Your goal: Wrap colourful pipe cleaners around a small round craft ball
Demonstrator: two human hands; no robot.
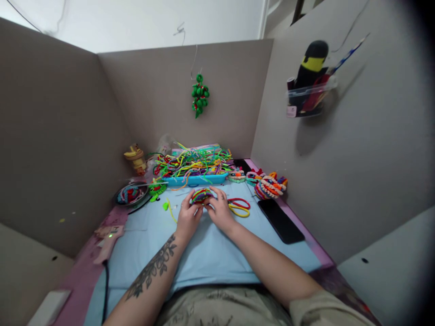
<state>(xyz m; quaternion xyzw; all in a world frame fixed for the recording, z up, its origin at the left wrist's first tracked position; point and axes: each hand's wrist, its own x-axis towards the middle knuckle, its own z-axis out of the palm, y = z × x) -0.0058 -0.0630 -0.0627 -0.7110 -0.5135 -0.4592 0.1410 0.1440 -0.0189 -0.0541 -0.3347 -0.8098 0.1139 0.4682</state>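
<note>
My left hand [189,216] and my right hand [219,209] meet over the light blue mat [204,253], both pinched around a small multicoloured pipe-cleaner piece [201,195] with red, green and yellow stripes. Fingers of both hands curl onto it from either side. Just right of my right hand lie red and yellow scissors-like loops [239,207]. A loose yellow-green pipe cleaner [169,208] lies left of my left hand.
A blue tray [193,180] heaped with coloured pipe cleaners stands behind the hands. Finished pipe-cleaner figures [270,185] sit at the right, a black phone [280,221] beside them. A round dish [131,194] and a glue gun [108,240] are on the left. Grey partition walls surround the desk.
</note>
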